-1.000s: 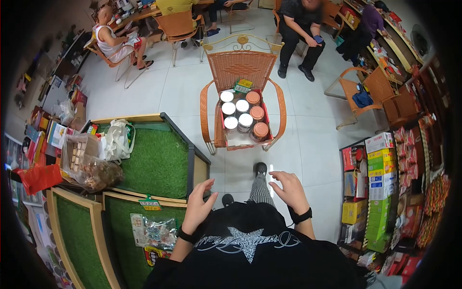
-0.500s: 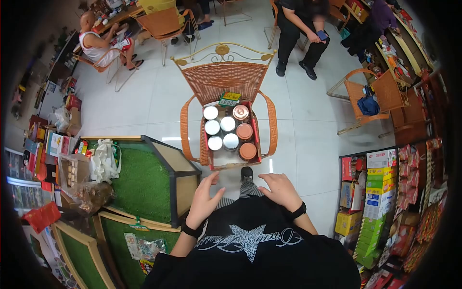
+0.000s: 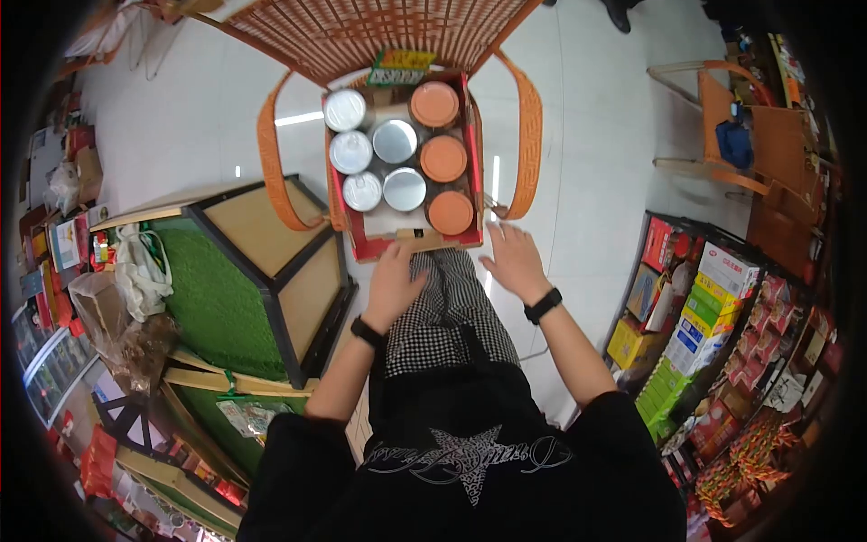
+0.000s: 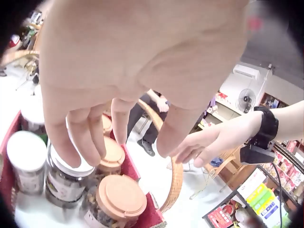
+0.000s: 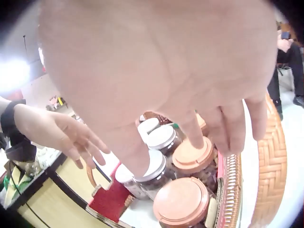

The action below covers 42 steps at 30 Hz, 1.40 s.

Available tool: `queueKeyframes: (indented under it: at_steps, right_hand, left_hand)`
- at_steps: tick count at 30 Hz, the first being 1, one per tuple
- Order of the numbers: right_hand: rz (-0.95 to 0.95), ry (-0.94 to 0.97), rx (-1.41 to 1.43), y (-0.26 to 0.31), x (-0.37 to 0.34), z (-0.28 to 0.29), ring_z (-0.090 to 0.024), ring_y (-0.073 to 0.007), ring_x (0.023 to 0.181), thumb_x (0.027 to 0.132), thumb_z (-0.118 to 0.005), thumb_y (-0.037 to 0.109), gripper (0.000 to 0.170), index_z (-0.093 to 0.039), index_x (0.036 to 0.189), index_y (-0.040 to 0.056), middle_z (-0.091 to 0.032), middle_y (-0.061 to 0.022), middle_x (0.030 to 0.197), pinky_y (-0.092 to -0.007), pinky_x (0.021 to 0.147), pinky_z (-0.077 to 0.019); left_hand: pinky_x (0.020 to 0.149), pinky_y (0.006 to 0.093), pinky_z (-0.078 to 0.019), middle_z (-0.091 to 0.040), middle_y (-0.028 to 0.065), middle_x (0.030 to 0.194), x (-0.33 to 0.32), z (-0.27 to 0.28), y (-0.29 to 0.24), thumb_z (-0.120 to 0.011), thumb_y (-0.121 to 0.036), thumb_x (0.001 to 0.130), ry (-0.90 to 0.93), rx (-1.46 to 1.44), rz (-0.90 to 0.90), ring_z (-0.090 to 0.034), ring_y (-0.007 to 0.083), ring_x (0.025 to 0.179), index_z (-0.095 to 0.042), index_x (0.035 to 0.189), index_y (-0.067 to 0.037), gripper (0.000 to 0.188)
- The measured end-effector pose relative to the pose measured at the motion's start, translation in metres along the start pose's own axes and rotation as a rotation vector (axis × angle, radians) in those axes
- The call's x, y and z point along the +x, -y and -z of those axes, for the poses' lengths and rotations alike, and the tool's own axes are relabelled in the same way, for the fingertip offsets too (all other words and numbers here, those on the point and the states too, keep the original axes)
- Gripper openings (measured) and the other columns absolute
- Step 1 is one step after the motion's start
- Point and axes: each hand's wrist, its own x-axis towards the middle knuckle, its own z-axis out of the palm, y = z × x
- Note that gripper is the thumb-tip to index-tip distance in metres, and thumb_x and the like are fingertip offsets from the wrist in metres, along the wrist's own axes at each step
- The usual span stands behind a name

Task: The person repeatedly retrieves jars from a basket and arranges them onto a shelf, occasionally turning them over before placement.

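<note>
A shallow red cardboard box [image 3: 475,228] of jars sits on the seat of a wicker armchair [image 3: 529,135]. Several jars have white or silvery lids [image 3: 350,152]; a row along the right side has orange lids [image 3: 443,158]. Against the chair's back stands a small green and yellow price sign [image 3: 404,65]. My left hand [image 3: 394,291] reaches to the box's near edge with fingers extended, overlapping the rim in the head view. My right hand [image 3: 518,266], fingers also straight, is just off the near right corner. Both wrist views show nothing gripped, with jars beyond the fingertips.
To the left stands a turf-lined display stand [image 3: 217,312] with a dark frame, plastic bags [image 3: 143,271] on it. A shelf of snack boxes [image 3: 695,325] lines the right. Farther right is another wicker chair [image 3: 718,99] holding a blue bag [image 3: 734,144].
I have come forward to the chair, and the box of jars now appears larger and closer. Both hands have reached out from my body to the box's near edge.
</note>
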Motion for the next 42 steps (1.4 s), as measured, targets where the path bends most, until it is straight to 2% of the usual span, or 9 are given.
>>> queueKeyframes:
  at_steps: [3, 9, 13, 22, 26, 29, 33, 35, 42]
  right_hand:
    - [-0.023, -0.05, -0.036, -0.007, 0.037, -0.027, -0.043, -0.0328, 0.125, 0.072, -0.076, 0.023, 0.083, -0.035, 0.14, 0.0008, -0.046, -0.0186, 0.134, -0.0421, 0.102, -0.036]
    - [0.161, 0.009, -0.205, -0.015, 0.076, -0.068, -0.033, -0.0301, 0.136, 0.065, -0.079, 0.032, 0.095, -0.032, 0.141, -0.001, -0.043, -0.0182, 0.139, -0.0458, 0.114, -0.023]
    - [0.129, -0.021, -0.216, -0.021, 0.076, -0.088, -0.032, -0.0271, 0.137, 0.067, -0.078, 0.035, 0.098, -0.029, 0.143, -0.0018, -0.043, -0.0136, 0.14, -0.0475, 0.115, -0.0206]
    - [0.086, -0.058, 0.002, -0.021, 0.083, -0.098, -0.031, -0.0273, 0.138, 0.058, -0.081, 0.024, 0.097, -0.033, 0.138, -0.0005, -0.042, -0.0146, 0.139, -0.048, 0.113, -0.0225]
    - [0.054, -0.03, 0.124, -0.024, 0.084, -0.101, -0.032, -0.0276, 0.137, 0.056, -0.082, 0.023, 0.097, -0.033, 0.137, 0.0009, -0.042, -0.0153, 0.139, -0.0472, 0.112, -0.0238]
    - [0.093, -0.057, 0.028, -0.024, 0.084, -0.098, -0.034, -0.0286, 0.136, 0.059, -0.081, 0.028, 0.094, -0.036, 0.136, -0.0018, -0.044, -0.0159, 0.137, -0.047, 0.112, -0.024]
    - [0.08, -0.076, 0.011, -0.021, 0.083, -0.102, -0.032, -0.0278, 0.137, 0.056, -0.082, 0.021, 0.096, -0.034, 0.136, 0.0011, -0.043, -0.0158, 0.138, -0.0466, 0.113, -0.0217]
    - [0.075, -0.038, 0.014, -0.02, 0.085, -0.099, -0.033, -0.0286, 0.137, 0.056, -0.083, 0.021, 0.097, -0.033, 0.137, 0.0001, -0.044, -0.0165, 0.137, -0.0469, 0.114, -0.02]
    - [0.241, -0.11, 0.212, -0.007, 0.045, -0.057, -0.031, -0.0324, 0.137, 0.056, -0.082, 0.016, 0.096, -0.033, 0.137, -0.0012, -0.039, -0.0191, 0.142, -0.0486, 0.114, -0.0201]
  left_hand:
    - [0.09, 0.0433, -0.0464, -0.057, 0.0189, 0.111, 0.041, -0.031, 0.017, -0.07, -0.012, 0.073, -0.011, -0.03, 0.047, -0.055, 0.0378, 0.106, -0.049, 0.127, -0.001, 0.059]
    - [0.091, 0.0429, -0.0474, -0.056, 0.0189, 0.115, 0.081, -0.073, 0.034, -0.072, -0.011, 0.07, 0.031, 0.124, 0.072, -0.056, 0.0381, 0.106, -0.042, 0.133, -0.004, 0.071]
    - [0.096, 0.0433, -0.0446, -0.05, 0.0229, 0.13, 0.084, -0.096, 0.045, -0.077, -0.014, 0.067, 0.052, 0.032, 0.114, -0.052, 0.0392, 0.116, -0.032, 0.14, -0.003, 0.087]
    - [0.091, 0.0444, -0.0469, -0.049, 0.0234, 0.121, 0.087, -0.122, 0.054, -0.081, -0.013, 0.063, -0.11, 0.058, 0.11, -0.051, 0.0411, 0.112, -0.032, 0.141, -0.005, 0.093]
    - [0.091, 0.0443, -0.0469, -0.049, 0.023, 0.123, 0.089, -0.13, 0.054, -0.082, -0.014, 0.063, -0.064, -0.002, 0.156, -0.051, 0.0408, 0.113, -0.029, 0.143, -0.006, 0.095]
    - [0.092, 0.0436, -0.0469, -0.048, 0.0225, 0.127, 0.09, -0.128, 0.057, -0.08, -0.015, 0.066, -0.061, -0.062, 0.169, -0.05, 0.0402, 0.115, -0.027, 0.144, -0.006, 0.094]
    - [0.092, 0.0436, -0.0468, -0.048, 0.0229, 0.127, 0.088, -0.126, 0.062, -0.08, -0.014, 0.067, -0.078, -0.045, 0.113, -0.05, 0.0403, 0.116, -0.028, 0.143, -0.006, 0.093]
    - [0.093, 0.0437, -0.0465, -0.047, 0.0235, 0.128, 0.088, -0.119, 0.06, -0.08, -0.013, 0.066, -0.005, -0.092, 0.182, -0.049, 0.0407, 0.117, -0.03, 0.143, -0.006, 0.091]
    - [0.1, 0.0441, -0.0422, -0.04, 0.0241, 0.139, 0.044, -0.088, 0.031, -0.083, -0.013, 0.06, -0.199, -0.058, 0.014, -0.044, 0.0406, 0.124, -0.038, 0.139, -0.011, 0.09]
